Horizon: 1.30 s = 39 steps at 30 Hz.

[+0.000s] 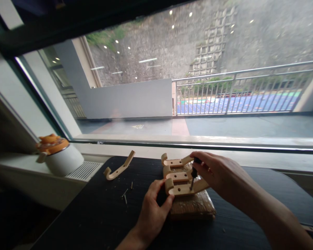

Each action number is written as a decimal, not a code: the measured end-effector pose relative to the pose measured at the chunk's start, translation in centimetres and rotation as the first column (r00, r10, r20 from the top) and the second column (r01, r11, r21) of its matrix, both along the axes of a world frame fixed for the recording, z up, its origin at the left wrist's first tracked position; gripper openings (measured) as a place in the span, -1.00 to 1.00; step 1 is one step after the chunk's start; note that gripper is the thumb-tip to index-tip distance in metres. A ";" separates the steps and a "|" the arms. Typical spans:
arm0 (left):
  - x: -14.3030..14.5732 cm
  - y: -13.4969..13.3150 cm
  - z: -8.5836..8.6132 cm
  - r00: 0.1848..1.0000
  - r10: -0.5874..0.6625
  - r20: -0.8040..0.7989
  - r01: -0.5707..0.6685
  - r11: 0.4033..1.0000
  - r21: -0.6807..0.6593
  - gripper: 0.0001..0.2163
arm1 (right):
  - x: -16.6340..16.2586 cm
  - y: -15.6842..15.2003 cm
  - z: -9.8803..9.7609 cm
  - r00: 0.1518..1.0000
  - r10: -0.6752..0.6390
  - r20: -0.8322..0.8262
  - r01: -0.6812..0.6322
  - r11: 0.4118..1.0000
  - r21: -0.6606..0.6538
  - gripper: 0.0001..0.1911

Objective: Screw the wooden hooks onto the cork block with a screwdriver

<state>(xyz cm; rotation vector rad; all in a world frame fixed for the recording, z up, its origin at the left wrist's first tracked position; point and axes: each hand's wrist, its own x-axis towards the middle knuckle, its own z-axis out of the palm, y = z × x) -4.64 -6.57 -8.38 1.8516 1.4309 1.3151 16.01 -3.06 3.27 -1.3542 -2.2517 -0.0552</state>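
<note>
A brown, rough-surfaced board (194, 207) lies on the black table, with a row of three pale wooden hooks on it. My right hand (211, 170) is closed round a small screwdriver (194, 169) with a black handle. Its tip points down at a hole in the nearest wooden hook (184, 189). My left hand (156, 205) grips that hook's curled end from the left, thumb in front and fingers behind. Behind it sit the middle hook (178, 176) and the far hook (173, 162). My right hand partly covers the hooks' right ends.
A loose wooden hook (120, 170) lies on the black table (94, 211) to the left. Several screws (125, 198) are scattered in front of it. A white pot with an orange animal-shaped top (64, 158) stands on the sill. A large window (146, 104) rises behind the table.
</note>
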 end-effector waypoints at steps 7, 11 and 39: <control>0.0 0.0 -0.1 1.000 0.000 -0.003 0.000 1.000 0.016 -0.74 | 0.0 -0.3 0.4 0.997 -0.069 0.043 0.070 0.997 -0.038 -0.81; -0.1 0.1 0.0 1.000 0.006 0.010 -0.006 1.000 0.028 -0.73 | -0.6 -0.6 0.4 0.999 -0.005 0.044 0.006 0.999 -0.031 -0.78; 0.0 0.1 0.1 1.000 -0.001 0.029 0.000 1.000 0.012 -0.73 | -0.3 0.0 -0.1 0.998 -0.059 0.015 0.059 0.997 -0.052 -0.84</control>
